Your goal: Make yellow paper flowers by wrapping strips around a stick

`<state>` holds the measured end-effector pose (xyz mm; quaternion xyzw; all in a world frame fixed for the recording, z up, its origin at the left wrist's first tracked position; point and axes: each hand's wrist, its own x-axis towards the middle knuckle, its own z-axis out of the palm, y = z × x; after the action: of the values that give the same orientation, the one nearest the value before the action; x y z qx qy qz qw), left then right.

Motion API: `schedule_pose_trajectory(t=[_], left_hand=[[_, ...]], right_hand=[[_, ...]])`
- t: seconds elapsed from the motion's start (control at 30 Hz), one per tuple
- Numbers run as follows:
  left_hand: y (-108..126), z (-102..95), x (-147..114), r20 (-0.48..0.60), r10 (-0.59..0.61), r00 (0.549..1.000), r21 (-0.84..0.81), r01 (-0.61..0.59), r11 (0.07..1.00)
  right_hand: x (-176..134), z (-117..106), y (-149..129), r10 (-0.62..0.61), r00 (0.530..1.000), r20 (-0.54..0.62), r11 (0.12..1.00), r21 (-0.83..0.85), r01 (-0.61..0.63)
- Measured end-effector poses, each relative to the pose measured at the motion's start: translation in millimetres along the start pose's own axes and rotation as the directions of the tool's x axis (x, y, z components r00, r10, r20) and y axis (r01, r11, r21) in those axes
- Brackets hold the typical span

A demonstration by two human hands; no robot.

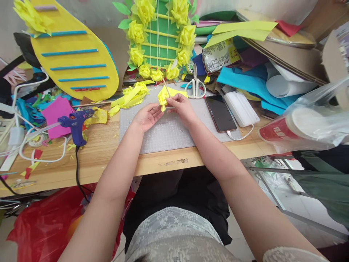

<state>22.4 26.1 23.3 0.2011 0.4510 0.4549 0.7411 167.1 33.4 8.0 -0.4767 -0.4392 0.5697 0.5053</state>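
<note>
A small yellow paper flower (163, 97) is above the cutting mat, between my two hands. My right hand (181, 108) is closed in a pinch on a thin wooden stick (165, 86), which slants up beside the flower. My left hand (148, 115) lies palm up with loosely curled, parted fingers, the fingertips at the flower's lower left edge. Behind the flower lies a flat yellow paper piece (177, 91). Left of it on the grey cutting mat (163, 136) rests a bunch of yellow paper strips and petals (132, 95).
A green board (163, 40) edged with yellow flowers stands behind, beside a yellow board (73, 47). Scissors (195, 85), a phone (220, 113) and a white power bank (241, 109) lie right. A blue glue gun (77, 125) stands left; a bagged red cup (278, 129) is far right.
</note>
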Motion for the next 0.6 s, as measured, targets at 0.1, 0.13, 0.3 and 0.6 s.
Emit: schedule_pose_trajectory(t=[0.1,0.13,0.3,0.6], left_hand=[[0.5,1.3,-2.8,0.055,-0.051,0.997,-0.053,0.054,0.997],[0.5,2.3,-3.9,0.069,-0.07,0.995,-0.061,0.074,0.995],[-0.1,6.1,-5.3,0.043,-0.088,0.995,-0.105,0.092,0.99],[-1.6,8.5,-2.7,0.007,0.022,1.0,-0.154,-0.021,0.988]], right_hand=[[1.7,-1.1,1.7,-0.051,0.998,-0.035,0.998,0.026,0.052],[1.9,-1.2,2.1,-0.065,0.997,-0.039,0.997,0.035,0.066],[1.1,0.9,3.5,-0.121,0.992,-0.03,0.99,0.063,0.123],[0.0,3.3,4.6,-0.106,0.994,-0.038,0.993,0.043,0.108]])
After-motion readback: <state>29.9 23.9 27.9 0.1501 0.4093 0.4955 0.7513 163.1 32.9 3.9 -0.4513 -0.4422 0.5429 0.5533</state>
